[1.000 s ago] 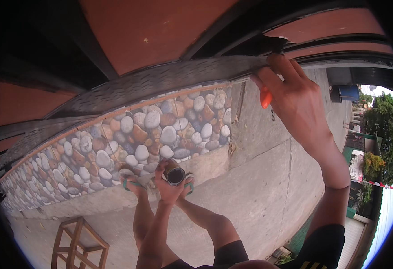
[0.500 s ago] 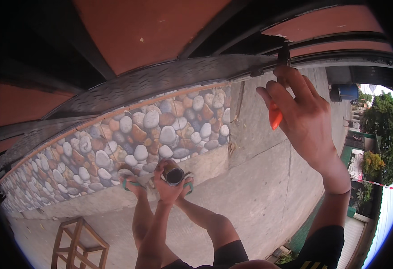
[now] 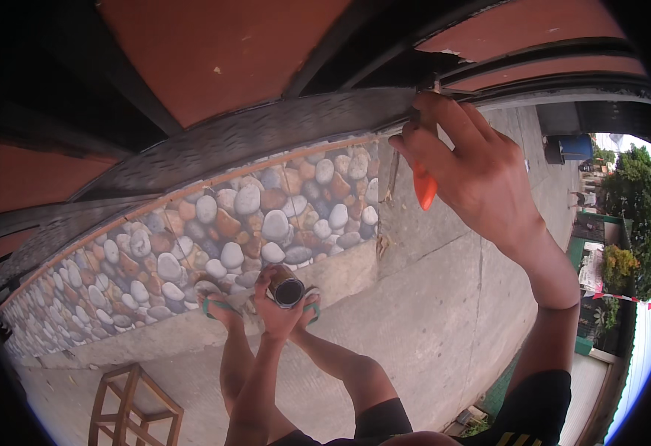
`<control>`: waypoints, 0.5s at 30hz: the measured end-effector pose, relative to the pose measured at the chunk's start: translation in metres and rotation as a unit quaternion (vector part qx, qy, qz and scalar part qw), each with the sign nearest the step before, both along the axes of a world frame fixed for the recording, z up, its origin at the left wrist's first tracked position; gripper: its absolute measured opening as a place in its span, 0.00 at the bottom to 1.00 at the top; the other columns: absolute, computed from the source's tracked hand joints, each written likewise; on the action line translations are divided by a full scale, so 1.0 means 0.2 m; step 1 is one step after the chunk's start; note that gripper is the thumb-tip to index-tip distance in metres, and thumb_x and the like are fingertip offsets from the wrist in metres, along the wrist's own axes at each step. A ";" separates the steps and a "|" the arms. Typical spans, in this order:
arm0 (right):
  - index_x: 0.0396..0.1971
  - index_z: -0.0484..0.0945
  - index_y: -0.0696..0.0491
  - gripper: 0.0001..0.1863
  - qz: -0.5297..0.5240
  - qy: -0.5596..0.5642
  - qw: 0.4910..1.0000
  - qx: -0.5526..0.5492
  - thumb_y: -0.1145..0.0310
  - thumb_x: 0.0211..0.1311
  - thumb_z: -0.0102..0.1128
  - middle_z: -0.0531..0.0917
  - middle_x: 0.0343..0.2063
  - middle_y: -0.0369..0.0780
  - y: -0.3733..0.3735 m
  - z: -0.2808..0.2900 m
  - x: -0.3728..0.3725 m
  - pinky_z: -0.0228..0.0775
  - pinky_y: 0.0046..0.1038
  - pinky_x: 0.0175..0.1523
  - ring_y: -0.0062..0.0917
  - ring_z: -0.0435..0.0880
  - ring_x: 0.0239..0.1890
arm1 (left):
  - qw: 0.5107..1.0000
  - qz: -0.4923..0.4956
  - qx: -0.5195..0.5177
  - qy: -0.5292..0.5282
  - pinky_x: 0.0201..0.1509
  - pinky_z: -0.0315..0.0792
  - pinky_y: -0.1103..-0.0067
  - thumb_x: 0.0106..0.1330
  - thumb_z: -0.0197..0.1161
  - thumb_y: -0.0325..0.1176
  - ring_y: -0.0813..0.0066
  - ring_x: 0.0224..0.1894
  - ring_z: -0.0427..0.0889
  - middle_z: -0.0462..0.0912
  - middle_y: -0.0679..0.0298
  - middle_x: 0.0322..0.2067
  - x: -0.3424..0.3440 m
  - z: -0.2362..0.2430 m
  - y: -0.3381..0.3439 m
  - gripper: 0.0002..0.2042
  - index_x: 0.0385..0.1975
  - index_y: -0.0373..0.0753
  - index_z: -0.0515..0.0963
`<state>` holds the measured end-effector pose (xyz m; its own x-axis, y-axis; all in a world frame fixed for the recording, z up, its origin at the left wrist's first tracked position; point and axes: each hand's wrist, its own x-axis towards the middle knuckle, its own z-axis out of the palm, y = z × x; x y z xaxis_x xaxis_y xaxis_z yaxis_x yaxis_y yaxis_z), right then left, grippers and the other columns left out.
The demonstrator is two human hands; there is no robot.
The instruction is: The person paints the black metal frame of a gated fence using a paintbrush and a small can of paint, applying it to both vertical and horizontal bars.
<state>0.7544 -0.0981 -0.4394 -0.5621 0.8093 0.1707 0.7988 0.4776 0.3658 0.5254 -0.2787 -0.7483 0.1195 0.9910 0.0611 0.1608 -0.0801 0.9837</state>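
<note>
Small round open-topped metal can [image 3: 287,288], dark inside, was held low in the left hand [image 3: 277,316], its mouth tilted up toward the camera. Orange-handled brush [image 3: 424,186] was gripped in the raised right hand [image 3: 474,175], handle pointing down, its head hidden at the dark rail [image 3: 281,137].

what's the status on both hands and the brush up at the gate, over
Right hand shut on orange-handled brush, tip up at the dark gate rail. Left hand shut on small can, held low. Nothing in the way.
</note>
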 end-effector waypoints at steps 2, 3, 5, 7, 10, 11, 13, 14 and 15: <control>0.30 0.76 0.51 0.13 -0.006 -0.010 1.000 -0.006 0.73 0.40 0.65 0.76 0.37 0.38 0.03 0.02 0.01 0.76 0.22 0.30 0.25 0.81 0.34 | 1.000 -0.008 -0.009 0.007 0.63 0.64 0.63 0.41 0.71 0.21 0.53 0.59 0.70 0.69 0.51 0.53 0.01 0.00 0.00 0.38 0.52 0.39 0.55; 0.30 0.76 0.51 0.13 -0.007 -0.011 1.000 -0.005 0.73 0.40 0.65 0.76 0.37 0.38 0.04 0.01 0.04 0.76 0.22 0.30 0.25 0.81 0.34 | 1.000 -0.005 -0.009 -0.005 0.63 0.64 0.63 0.41 0.71 0.21 0.53 0.59 0.70 0.69 0.51 0.53 0.01 0.00 -0.01 0.37 0.52 0.39 0.56; 0.32 0.78 0.51 0.13 -0.031 -0.056 0.998 0.022 0.73 0.41 0.66 0.76 0.39 0.38 0.07 0.01 0.11 0.77 0.21 0.29 0.24 0.81 0.34 | 1.000 -0.001 -0.008 -0.016 0.63 0.64 0.63 0.41 0.71 0.21 0.53 0.59 0.70 0.69 0.51 0.53 0.02 0.00 -0.01 0.37 0.51 0.39 0.56; 0.32 0.78 0.50 0.13 -0.044 -0.041 0.998 0.008 0.73 0.41 0.66 0.76 0.39 0.39 0.00 0.04 0.09 0.77 0.21 0.30 0.24 0.81 0.34 | 1.000 0.003 -0.009 -0.018 0.62 0.65 0.63 0.40 0.71 0.21 0.54 0.59 0.70 0.69 0.51 0.52 0.03 -0.01 -0.01 0.37 0.51 0.39 0.56; 0.32 0.78 0.50 0.14 -0.057 -0.024 0.998 -0.011 0.74 0.41 0.67 0.76 0.40 0.39 -0.10 0.05 0.03 0.78 0.22 0.30 0.25 0.81 0.34 | 1.000 0.001 0.003 -0.011 0.62 0.65 0.63 0.40 0.71 0.21 0.54 0.58 0.71 0.69 0.51 0.52 0.00 -0.01 -0.01 0.37 0.51 0.39 0.56; 0.32 0.78 0.50 0.14 -0.055 -0.009 0.998 -0.010 0.74 0.41 0.67 0.76 0.39 0.40 -0.11 0.05 0.03 0.78 0.22 0.30 0.25 0.81 0.35 | 1.000 0.001 0.004 -0.011 0.62 0.65 0.63 0.40 0.71 0.21 0.54 0.58 0.71 0.69 0.51 0.52 0.00 -0.01 -0.01 0.37 0.51 0.39 0.56; 0.32 0.78 0.50 0.14 -0.055 0.005 0.998 -0.009 0.74 0.41 0.67 0.76 0.39 0.40 -0.10 0.06 0.03 0.78 0.23 0.31 0.26 0.81 0.35 | 1.000 -0.003 0.012 0.008 0.62 0.65 0.64 0.39 0.71 0.21 0.54 0.58 0.71 0.69 0.51 0.52 0.01 0.01 0.00 0.38 0.51 0.38 0.56; 0.32 0.78 0.51 0.14 -0.039 0.000 0.999 -0.008 0.74 0.41 0.67 0.77 0.39 0.40 -0.07 0.05 0.04 0.78 0.23 0.31 0.26 0.81 0.35 | 1.000 -0.005 0.012 0.007 0.62 0.65 0.64 0.39 0.71 0.21 0.54 0.58 0.71 0.69 0.51 0.52 0.01 0.01 0.00 0.38 0.51 0.38 0.56; 0.32 0.78 0.51 0.14 -0.024 -0.006 1.000 -0.007 0.74 0.41 0.66 0.77 0.39 0.40 -0.04 0.05 0.05 0.78 0.23 0.32 0.25 0.81 0.36 | 1.000 -0.005 0.004 0.004 0.62 0.65 0.64 0.39 0.72 0.21 0.54 0.58 0.71 0.69 0.51 0.52 0.02 0.01 -0.01 0.38 0.51 0.38 0.56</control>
